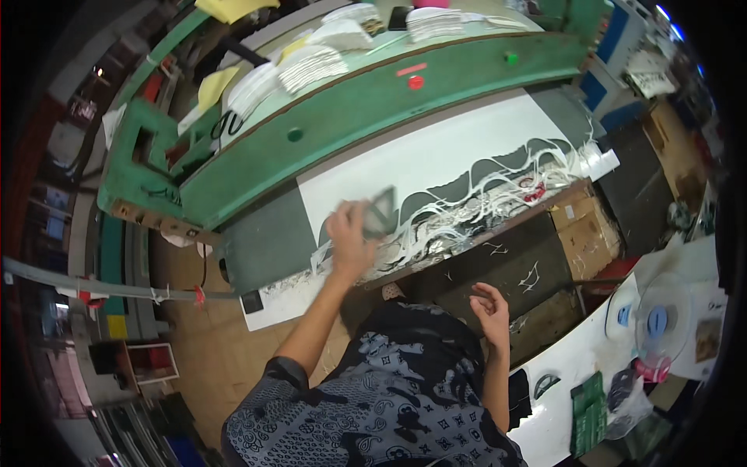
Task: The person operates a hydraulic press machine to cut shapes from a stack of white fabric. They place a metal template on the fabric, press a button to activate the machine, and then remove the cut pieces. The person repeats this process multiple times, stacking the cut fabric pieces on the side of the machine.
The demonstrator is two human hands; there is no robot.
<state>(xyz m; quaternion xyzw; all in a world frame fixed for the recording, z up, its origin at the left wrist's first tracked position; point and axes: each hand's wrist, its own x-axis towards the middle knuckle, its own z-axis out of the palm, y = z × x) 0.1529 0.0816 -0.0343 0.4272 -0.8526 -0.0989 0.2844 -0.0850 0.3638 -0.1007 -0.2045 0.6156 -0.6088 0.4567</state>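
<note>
Left hand [350, 237]: my fingers closed around a blurred grey cutting die [381, 212], at 11 o'clock.
Right hand [492, 310]: my fingers loosely curled, empty.
Surface [268, 237]: white sheet [420, 159].

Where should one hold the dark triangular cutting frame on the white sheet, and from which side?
Probably by its near corner, from the person's side. The cutting frame lies over the white sheet, and the left hand already grips that near edge, while its far edge faces the green press. It is blurred, so details are unclear.

Head-worn fisheye — steeply downward, near the workbench [272, 241]
</note>
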